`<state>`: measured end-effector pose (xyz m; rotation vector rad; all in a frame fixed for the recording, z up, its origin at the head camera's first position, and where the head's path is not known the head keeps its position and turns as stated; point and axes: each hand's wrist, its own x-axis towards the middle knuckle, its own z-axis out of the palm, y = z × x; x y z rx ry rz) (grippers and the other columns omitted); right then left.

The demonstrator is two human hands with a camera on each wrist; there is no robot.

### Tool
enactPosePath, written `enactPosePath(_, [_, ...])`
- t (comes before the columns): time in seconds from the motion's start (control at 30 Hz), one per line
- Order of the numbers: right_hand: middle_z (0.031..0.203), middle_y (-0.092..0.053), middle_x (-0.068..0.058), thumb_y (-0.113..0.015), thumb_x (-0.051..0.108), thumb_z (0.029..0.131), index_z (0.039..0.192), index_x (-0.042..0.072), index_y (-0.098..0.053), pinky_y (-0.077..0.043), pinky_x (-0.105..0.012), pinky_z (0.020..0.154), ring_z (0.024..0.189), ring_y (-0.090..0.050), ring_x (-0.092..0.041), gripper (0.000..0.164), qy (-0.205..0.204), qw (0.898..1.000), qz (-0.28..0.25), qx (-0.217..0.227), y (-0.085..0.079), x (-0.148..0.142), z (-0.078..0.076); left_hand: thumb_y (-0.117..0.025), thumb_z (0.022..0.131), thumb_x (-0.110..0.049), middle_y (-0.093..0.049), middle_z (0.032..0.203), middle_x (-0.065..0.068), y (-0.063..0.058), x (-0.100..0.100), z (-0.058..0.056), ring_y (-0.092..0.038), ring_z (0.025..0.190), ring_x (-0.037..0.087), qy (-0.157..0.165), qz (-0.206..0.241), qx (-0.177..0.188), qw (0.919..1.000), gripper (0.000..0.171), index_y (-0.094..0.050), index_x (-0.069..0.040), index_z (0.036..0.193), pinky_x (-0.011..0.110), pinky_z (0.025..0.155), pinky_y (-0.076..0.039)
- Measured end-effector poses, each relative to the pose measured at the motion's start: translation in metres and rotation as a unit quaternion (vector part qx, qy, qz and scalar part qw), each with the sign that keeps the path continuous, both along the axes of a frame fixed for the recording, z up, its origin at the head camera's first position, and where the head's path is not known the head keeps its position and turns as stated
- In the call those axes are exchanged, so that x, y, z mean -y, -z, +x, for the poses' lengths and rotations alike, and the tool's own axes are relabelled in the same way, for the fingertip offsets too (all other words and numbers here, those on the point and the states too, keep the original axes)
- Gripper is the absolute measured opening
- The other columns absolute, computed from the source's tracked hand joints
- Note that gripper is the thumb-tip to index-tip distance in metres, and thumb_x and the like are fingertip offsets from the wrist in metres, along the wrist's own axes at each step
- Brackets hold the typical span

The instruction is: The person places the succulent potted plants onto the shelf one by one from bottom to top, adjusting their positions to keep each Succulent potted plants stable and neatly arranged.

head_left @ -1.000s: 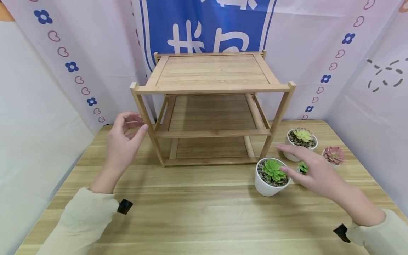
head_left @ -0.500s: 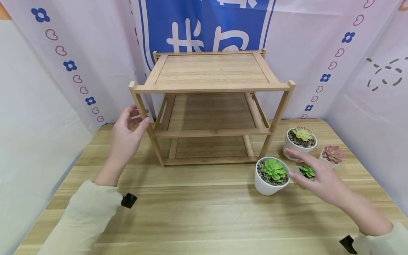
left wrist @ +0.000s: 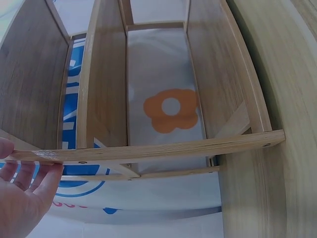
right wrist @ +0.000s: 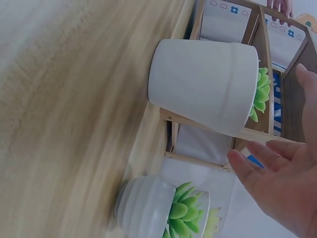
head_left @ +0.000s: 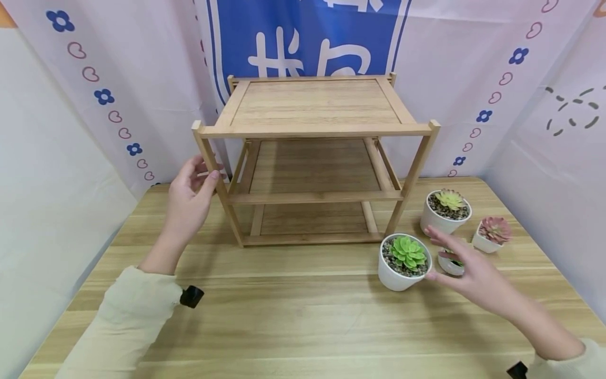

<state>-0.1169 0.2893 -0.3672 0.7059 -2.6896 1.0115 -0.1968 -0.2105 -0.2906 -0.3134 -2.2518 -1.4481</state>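
Observation:
A three-tier wooden shelf (head_left: 322,129) stands at the back of the table. My left hand (head_left: 188,202) holds its left front post (left wrist: 143,151), thumb on one side and fingers on the other. Right of the shelf's front, a white round pot (head_left: 397,279) carries a bright green succulent (head_left: 408,252). My right hand (head_left: 480,276) hovers beside this pot, fingers spread and thumb tip right at the rim in the head view. In the right wrist view the fingers (right wrist: 270,156) extend near the pot's top, holding nothing.
Behind the right hand stand a small ribbed white pot (right wrist: 143,206) with a green succulent, a white pot (head_left: 437,223) with a yellow-green one, and a small white pot (head_left: 487,243) with a pink one. A printed curtain (head_left: 454,79) hangs behind.
My left hand has moved slightly right and up and closed around the shelf post. My right hand has shifted right and down, drawing back from over the green succulent to the pot's side.

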Motion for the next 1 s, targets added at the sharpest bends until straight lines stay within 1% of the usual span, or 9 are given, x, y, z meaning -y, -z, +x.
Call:
enactPosePath(0.2, [0.153, -0.040, -0.031, -0.092, 0.010, 0.072, 0.159, -0.002, -0.027, -0.033, -0.004, 0.100, 0.133, -0.045, -0.027, 0.110, -0.018, 0.999, -0.024, 0.030, 0.011, 0.003, -0.002, -0.051, 0.109, -0.015, -0.061, 0.124, 0.017, 0.001, 0.001, 0.000, -0.062, 0.106, 0.011, 0.008, 0.004, 0.003, 1.0000, 0.043, -0.045, 0.005, 0.147, 0.020, 0.093, -0.054])
enactPosePath(0.3, [0.154, -0.036, -0.033, -0.092, 0.007, 0.071, 0.160, -0.004, -0.019, -0.032, -0.004, 0.101, 0.131, -0.043, -0.045, 0.116, -0.027, 0.997, -0.042, 0.050, 0.014, 0.005, -0.002, -0.051, 0.109, -0.015, -0.060, 0.125, 0.017, 0.001, 0.002, -0.001, -0.062, 0.106, 0.010, 0.008, 0.004, 0.004, 1.0000, 0.044, -0.045, 0.004, 0.147, 0.021, 0.094, -0.054])
enactPosePath(0.37, [0.155, -0.033, -0.034, -0.091, 0.007, 0.071, 0.161, -0.005, -0.016, -0.032, -0.004, 0.101, 0.130, -0.041, -0.053, 0.118, -0.031, 0.996, -0.052, 0.063, 0.016, 0.007, -0.002, -0.051, 0.109, -0.015, -0.060, 0.124, 0.017, 0.001, 0.002, -0.001, -0.062, 0.106, 0.010, 0.007, 0.004, 0.005, 1.0000, 0.043, -0.045, 0.004, 0.147, 0.021, 0.095, -0.054])
enactPosePath(0.7, [0.153, -0.027, -0.042, -0.090, 0.003, 0.073, 0.159, -0.008, -0.010, -0.033, -0.006, 0.099, 0.130, -0.040, -0.062, 0.118, -0.033, 0.987, -0.098, 0.125, 0.026, 0.012, -0.008, -0.050, 0.109, -0.015, -0.061, 0.123, 0.016, 0.000, 0.000, 0.000, -0.063, 0.106, 0.012, 0.007, 0.007, 0.008, 0.9999, 0.042, -0.046, 0.005, 0.146, 0.020, 0.091, -0.055])
enactPosePath(0.73, [0.153, -0.027, -0.042, -0.090, 0.001, 0.072, 0.159, -0.008, -0.010, -0.035, -0.006, 0.099, 0.130, -0.040, -0.060, 0.118, -0.036, 0.985, -0.107, 0.129, 0.028, 0.012, -0.009, -0.050, 0.109, -0.015, -0.060, 0.123, 0.016, 0.000, 0.000, 0.000, -0.063, 0.106, 0.012, 0.007, 0.007, 0.009, 0.9999, 0.042, -0.045, 0.005, 0.146, 0.020, 0.091, -0.055])
enactPosePath(0.77, [0.152, -0.027, -0.043, -0.090, 0.000, 0.072, 0.159, -0.008, -0.010, -0.037, -0.007, 0.098, 0.132, -0.044, -0.053, 0.118, -0.038, 0.984, -0.115, 0.132, 0.030, 0.013, -0.010, -0.050, 0.109, -0.015, -0.060, 0.122, 0.016, 0.000, 0.001, 0.000, -0.062, 0.106, 0.012, 0.007, 0.007, 0.010, 0.9999, 0.042, -0.045, 0.005, 0.146, 0.020, 0.091, -0.055])
enactPosePath(0.87, [0.150, -0.028, -0.043, -0.088, -0.006, 0.071, 0.158, -0.009, -0.011, -0.042, -0.009, 0.097, 0.131, -0.052, -0.019, 0.116, -0.055, 0.978, -0.145, 0.140, 0.037, 0.013, -0.014, -0.049, 0.109, -0.015, -0.059, 0.123, 0.015, 0.000, 0.001, 0.000, -0.062, 0.106, 0.012, 0.009, 0.008, 0.013, 0.9999, 0.042, -0.044, 0.004, 0.147, 0.021, 0.093, -0.055])
enactPosePath(0.97, [0.150, -0.029, -0.041, -0.088, -0.009, 0.070, 0.157, -0.010, -0.014, -0.043, -0.010, 0.097, 0.123, -0.045, 0.010, 0.114, -0.071, 0.974, -0.161, 0.146, 0.043, 0.013, -0.017, -0.049, 0.109, -0.015, -0.059, 0.122, 0.015, 0.001, 0.001, 0.000, -0.062, 0.106, 0.012, 0.013, 0.012, 0.013, 0.9998, 0.043, -0.043, 0.004, 0.147, 0.022, 0.095, -0.055])
enactPosePath(1.0, [0.150, -0.030, -0.040, -0.089, -0.008, 0.070, 0.157, -0.009, -0.016, -0.041, -0.010, 0.098, 0.122, -0.043, 0.012, 0.113, -0.074, 0.974, -0.159, 0.145, 0.044, 0.013, -0.018, -0.049, 0.109, -0.015, -0.059, 0.123, 0.015, 0.001, 0.001, 0.000, -0.062, 0.106, 0.013, 0.015, 0.013, 0.013, 0.9997, 0.043, -0.043, 0.005, 0.147, 0.022, 0.095, -0.055])
